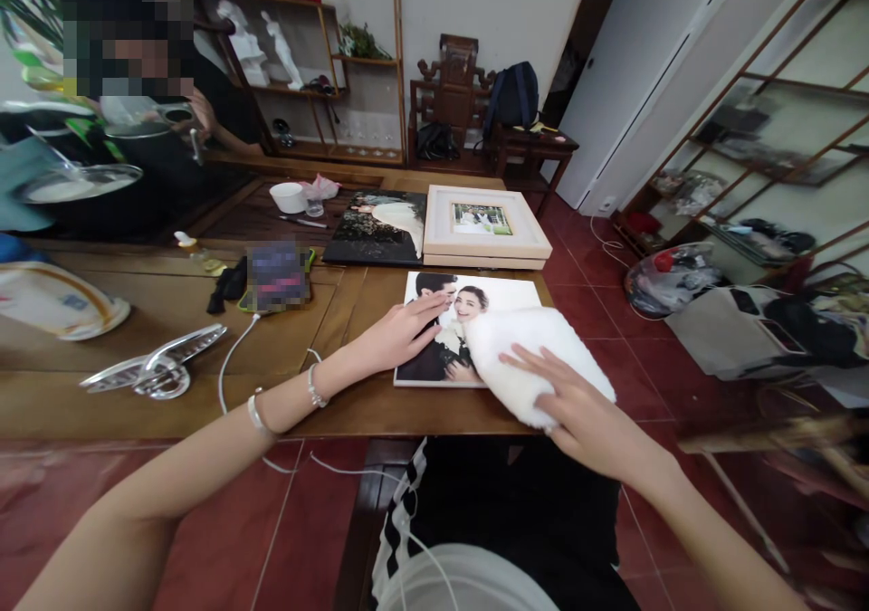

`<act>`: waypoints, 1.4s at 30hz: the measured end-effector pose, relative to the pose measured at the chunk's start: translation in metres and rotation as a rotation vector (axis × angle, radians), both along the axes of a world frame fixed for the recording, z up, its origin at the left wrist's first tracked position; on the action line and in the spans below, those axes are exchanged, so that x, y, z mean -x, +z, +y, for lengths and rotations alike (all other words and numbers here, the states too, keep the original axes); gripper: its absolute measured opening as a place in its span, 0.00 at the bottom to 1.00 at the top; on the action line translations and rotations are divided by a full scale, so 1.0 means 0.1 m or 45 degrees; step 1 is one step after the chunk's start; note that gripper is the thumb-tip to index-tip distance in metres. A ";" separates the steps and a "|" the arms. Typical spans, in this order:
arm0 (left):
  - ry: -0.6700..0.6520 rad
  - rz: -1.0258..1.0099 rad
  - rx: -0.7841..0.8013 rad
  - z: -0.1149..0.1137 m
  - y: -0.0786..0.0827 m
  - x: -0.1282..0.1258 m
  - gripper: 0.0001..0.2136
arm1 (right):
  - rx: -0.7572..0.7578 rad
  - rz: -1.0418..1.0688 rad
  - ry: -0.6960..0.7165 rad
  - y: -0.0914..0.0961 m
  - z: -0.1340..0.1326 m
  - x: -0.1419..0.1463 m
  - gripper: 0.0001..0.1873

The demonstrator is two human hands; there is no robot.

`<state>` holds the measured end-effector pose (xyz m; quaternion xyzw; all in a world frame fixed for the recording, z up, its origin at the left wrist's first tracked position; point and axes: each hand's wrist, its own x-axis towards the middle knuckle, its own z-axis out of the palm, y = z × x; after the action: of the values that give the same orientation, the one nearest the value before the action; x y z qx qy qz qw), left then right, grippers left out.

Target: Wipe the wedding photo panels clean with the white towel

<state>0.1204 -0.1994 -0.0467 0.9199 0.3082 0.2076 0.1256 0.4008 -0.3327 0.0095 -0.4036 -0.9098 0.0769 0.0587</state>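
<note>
A wedding photo panel (422,365) with a white edge lies flat near the front edge of the wooden table. Across its left part rests my left hand (402,329), open, fingers stretched out over the picture. My right hand (574,405) presses on a fluffy white cloth (533,341), thumb tucked under its near edge. The cloth covers the panel's right side and hangs past it. Just behind stand a dark photo panel (377,226) with a white dress on it and a stacked pale frame (489,253) holding a small photo.
Left on the wooden table (285,416) are a phone (278,276) on a white cable, a shiny metal ornament (159,371), a dropper bottle (196,253) and a white bowl (289,198). A person (224,109) sits across at the left. A white tub (468,584) is below me.
</note>
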 end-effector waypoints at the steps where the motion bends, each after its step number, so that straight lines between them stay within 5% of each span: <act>1: -0.003 -0.002 -0.003 0.00 0.00 0.00 0.20 | 0.029 -0.008 0.008 0.03 -0.10 0.00 0.16; 6: -0.005 -0.009 -0.012 0.00 0.01 -0.01 0.20 | 0.021 0.061 0.033 0.02 -0.11 -0.07 0.16; 14: 0.011 -0.003 -0.009 -0.01 0.03 0.00 0.21 | -0.301 0.003 -0.083 -0.17 0.84 -0.05 0.15; 19: 0.012 -0.002 0.006 -0.01 0.02 0.01 0.21 | -0.290 -0.138 -0.151 -0.21 1.12 0.04 0.22; 24: 0.028 0.002 0.000 -0.02 0.02 0.00 0.20 | -0.186 -0.098 -0.135 -0.19 0.90 0.02 0.21; 34: 0.013 -0.020 -0.020 -0.03 0.03 -0.01 0.21 | 0.026 -0.138 -0.030 0.04 -0.15 0.05 0.23; 38: 0.007 -0.020 -0.015 -0.02 0.03 -0.01 0.21 | 0.068 -0.111 -0.042 0.06 -0.07 -0.01 0.23; 42: 0.012 0.008 -0.004 -0.01 0.01 0.00 0.21 | 0.053 -0.064 -0.085 0.04 0.35 -0.04 0.22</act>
<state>0.1202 -0.2007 -0.0456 0.9192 0.3126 0.2058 0.1222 0.4050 -0.2982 0.0137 -0.4366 -0.8953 0.0834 0.0299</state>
